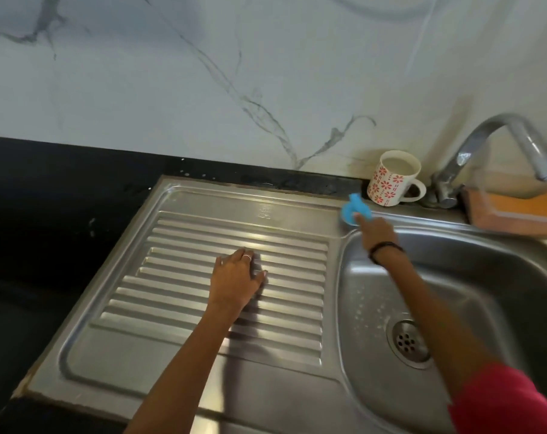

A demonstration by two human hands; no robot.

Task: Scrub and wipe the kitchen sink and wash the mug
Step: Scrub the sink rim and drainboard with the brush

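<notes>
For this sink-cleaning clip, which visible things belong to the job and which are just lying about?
Part of the job:
- sink basin and its ribbed drainboard
- blue scrubber, held by the right hand at the sink's back rim
- floral mug, upright beside the tap
- left hand, resting flat on the drainboard

Just lying about:
- orange board behind the basin
- black counter

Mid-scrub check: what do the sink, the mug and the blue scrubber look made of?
Sink: likely stainless steel with a brushed finish, given its grey sheen, soft glare and pressed ridges. Mug: probably glazed ceramic, white and glossy with a printed red flower pattern. Blue scrubber in the right hand: looks like plastic or silicone, but it is too blurred to tell.
</notes>
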